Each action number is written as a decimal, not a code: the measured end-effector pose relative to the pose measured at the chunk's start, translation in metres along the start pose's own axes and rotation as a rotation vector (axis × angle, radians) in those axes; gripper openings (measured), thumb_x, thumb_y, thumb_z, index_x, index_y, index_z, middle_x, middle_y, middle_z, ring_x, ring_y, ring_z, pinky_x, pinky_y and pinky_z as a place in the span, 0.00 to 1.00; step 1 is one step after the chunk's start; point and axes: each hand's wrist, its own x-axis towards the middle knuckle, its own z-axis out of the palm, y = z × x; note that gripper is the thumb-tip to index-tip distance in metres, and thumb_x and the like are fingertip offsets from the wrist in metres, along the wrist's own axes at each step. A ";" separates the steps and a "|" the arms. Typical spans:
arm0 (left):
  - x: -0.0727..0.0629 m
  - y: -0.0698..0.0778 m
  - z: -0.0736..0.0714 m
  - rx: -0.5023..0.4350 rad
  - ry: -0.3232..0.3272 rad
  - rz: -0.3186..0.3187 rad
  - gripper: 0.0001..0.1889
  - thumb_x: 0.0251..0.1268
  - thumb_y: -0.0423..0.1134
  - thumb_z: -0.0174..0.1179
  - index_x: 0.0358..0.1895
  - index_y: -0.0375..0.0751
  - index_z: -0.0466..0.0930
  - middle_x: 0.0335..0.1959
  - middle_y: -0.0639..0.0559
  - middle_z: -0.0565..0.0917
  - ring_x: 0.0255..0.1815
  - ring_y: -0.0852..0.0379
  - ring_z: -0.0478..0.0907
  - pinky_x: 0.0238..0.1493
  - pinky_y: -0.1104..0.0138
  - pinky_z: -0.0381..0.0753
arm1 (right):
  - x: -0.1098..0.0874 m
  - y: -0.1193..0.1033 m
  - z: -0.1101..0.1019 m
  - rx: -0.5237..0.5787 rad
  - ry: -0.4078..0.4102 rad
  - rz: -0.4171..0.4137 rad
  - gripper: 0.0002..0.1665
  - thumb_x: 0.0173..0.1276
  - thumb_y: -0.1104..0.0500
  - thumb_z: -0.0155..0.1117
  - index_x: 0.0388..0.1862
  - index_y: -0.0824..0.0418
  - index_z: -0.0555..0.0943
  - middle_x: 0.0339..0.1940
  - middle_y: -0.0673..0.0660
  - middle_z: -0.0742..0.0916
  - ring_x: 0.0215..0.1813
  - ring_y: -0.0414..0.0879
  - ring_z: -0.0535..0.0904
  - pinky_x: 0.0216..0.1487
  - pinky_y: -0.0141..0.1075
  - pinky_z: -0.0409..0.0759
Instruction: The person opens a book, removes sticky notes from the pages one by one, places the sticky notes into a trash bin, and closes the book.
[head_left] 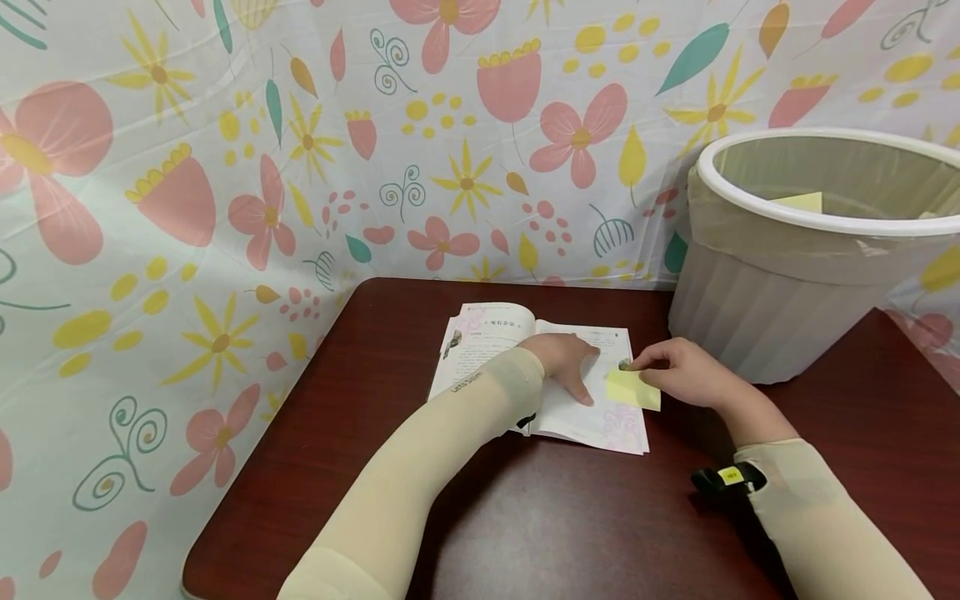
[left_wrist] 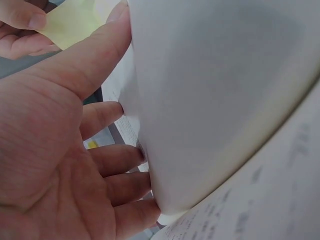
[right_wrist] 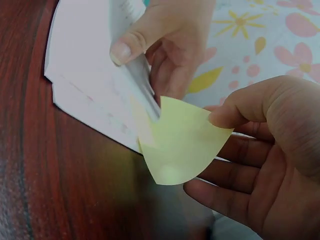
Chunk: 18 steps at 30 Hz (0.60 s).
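An open book (head_left: 480,350) with printed pages lies on the table. My left hand (head_left: 562,358) lies across its right-hand page, thumb and fingers spread. In the left wrist view, the left fingertips (left_wrist: 132,202) and thumb meet the edge of a page (left_wrist: 210,100) that bows up toward the spine. My right hand (head_left: 686,371) pinches a yellow sticky note (head_left: 632,389) at one corner between thumb and fingers. The note (right_wrist: 185,145) curves out past the page's outer edge, its other end overlapping the paper in the right wrist view.
A grey trash bin (head_left: 780,292) with a white rim and a clear liner stands right of the book. Some yellow paper (head_left: 802,202) shows inside it. The dark red wooden table (head_left: 360,375) borders a flower-patterned cloth wall (head_left: 465,208) behind and to the left.
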 end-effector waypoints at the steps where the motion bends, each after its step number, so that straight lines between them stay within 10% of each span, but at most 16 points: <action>1: 0.000 0.000 0.000 0.001 0.002 0.003 0.54 0.52 0.71 0.70 0.82 0.72 0.52 0.84 0.65 0.56 0.86 0.63 0.49 0.83 0.64 0.55 | 0.000 0.000 0.000 0.005 -0.001 0.000 0.11 0.68 0.65 0.64 0.42 0.58 0.92 0.44 0.58 0.92 0.38 0.39 0.77 0.39 0.31 0.76; 18: -0.005 -0.002 0.002 0.003 0.041 0.041 0.53 0.53 0.71 0.70 0.82 0.68 0.55 0.83 0.64 0.60 0.85 0.61 0.52 0.82 0.64 0.57 | -0.001 -0.009 -0.004 0.052 -0.028 -0.044 0.10 0.66 0.68 0.65 0.39 0.60 0.91 0.39 0.56 0.92 0.34 0.35 0.76 0.37 0.30 0.77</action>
